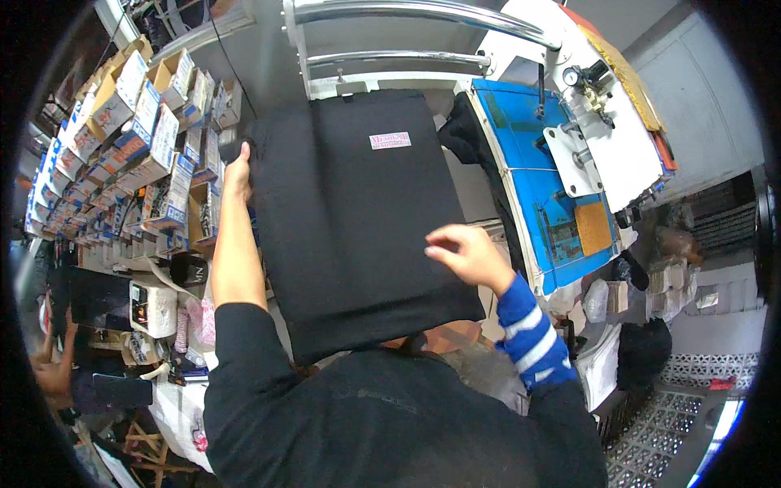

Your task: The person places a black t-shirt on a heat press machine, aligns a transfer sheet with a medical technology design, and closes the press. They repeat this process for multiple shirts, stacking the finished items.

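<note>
A black cloth (366, 220), perhaps a garment, lies spread flat over a press bed, its near edge hanging toward my body. On its upper part is a small white label with reddish print (390, 141). My left hand (237, 177) is at the cloth's far left edge, thumb up, beside a dark grey block-like part (231, 144). Its fingers are mostly hidden, and what they close round I cannot make out. Over the cloth's right side hovers my right hand (464, 252), loosely curled, thumb and forefinger slightly apart, nothing seen between them.
At right stands a machine with a blue plate (529, 187), a pressure gauge (572, 76) and a metal bracket (573, 159). Chrome rails (407, 12) cross the back. Stacked cardboard boxes (130, 146) fill the left. Dark cloth (465, 134) bunches between bed and machine.
</note>
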Tool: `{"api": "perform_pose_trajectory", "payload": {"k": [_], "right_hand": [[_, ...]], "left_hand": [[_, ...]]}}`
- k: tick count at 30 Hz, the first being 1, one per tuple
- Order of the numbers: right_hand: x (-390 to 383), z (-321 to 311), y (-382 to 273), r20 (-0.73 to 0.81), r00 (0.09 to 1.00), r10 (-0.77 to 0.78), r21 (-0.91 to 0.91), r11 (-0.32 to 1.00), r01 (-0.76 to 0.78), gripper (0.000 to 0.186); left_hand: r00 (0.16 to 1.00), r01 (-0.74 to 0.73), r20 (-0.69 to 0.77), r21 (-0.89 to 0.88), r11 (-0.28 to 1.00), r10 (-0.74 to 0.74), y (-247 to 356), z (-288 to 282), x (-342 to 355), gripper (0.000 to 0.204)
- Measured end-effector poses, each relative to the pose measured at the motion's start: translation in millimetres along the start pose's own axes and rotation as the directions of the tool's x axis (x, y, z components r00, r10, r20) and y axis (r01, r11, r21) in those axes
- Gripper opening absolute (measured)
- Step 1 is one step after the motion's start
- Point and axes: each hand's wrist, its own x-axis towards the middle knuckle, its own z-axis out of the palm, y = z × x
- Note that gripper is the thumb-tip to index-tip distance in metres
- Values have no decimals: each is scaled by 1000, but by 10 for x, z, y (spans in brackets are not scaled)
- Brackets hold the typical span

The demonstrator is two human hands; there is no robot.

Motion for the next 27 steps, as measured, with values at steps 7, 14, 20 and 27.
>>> {"api": "perform_pose_trajectory", "payload": {"k": [7, 14, 20, 27], "right_hand": [[1145, -321, -656, 263, 927, 269, 893, 295, -339, 38], [-240, -1385, -1626, -19, 998, -54, 150, 987, 56, 31], [-3127, -2802, -1816, -431, 821, -376, -254, 923, 289, 65], [-4093, -2592, -1330, -692, 722, 25, -103, 986, -133, 38]], "left_hand": [[231, -973, 635, 156, 170, 737, 284, 1318, -2621, 21], [-55, -959, 429, -275, 72, 902, 212, 1944, -3725, 48], [-135, -986, 970, -152, 70, 200, -344, 3122, -4181, 37], [106, -876, 871, -146, 459, 480, -1297, 1885, -4710, 21]]}}
